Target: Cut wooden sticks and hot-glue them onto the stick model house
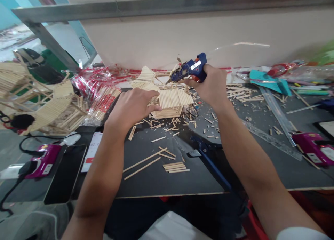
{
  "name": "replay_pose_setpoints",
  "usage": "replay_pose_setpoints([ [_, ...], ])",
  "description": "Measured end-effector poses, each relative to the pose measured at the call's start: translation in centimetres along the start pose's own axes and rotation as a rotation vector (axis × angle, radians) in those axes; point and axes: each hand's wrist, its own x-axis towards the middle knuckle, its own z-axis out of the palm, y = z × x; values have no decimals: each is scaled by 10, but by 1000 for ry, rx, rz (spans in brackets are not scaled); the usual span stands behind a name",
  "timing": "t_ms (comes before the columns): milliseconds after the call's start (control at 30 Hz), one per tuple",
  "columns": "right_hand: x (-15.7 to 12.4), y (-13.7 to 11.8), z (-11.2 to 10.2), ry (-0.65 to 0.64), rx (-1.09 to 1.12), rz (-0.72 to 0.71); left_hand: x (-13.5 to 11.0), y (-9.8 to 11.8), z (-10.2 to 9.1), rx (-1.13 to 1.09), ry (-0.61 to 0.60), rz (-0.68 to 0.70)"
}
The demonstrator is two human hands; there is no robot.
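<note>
A small model built of thin wooden sticks (173, 100), with slatted roof-like panels, stands toward the back of the dark table. My left hand (135, 106) grips its left edge, thumb toward me and the other fingers partly hidden. In my right hand (212, 85) is a blue hot glue gun (191, 69), with dried glue and scraps stuck about its front. Its nozzle points down and left, just above the back of the model. A clear glue stick or strand (252, 44) shows behind it. Several cut sticks (176, 167) lie in a row nearer me.
Blue-handled cutters (211, 161) lie below my right forearm, amid stick offcuts. Two phones (65, 174) and a purple power strip (44, 160) sit at left, near a larger stick model (54, 111). Clear rulers (278, 114) and another purple socket block (314, 148) are at right.
</note>
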Motion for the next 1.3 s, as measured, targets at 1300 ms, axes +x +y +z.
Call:
replay_pose_setpoints([
  [1300, -7, -26, -11, 16, 14, 7, 39, -5, 26, -371, 274, -97],
])
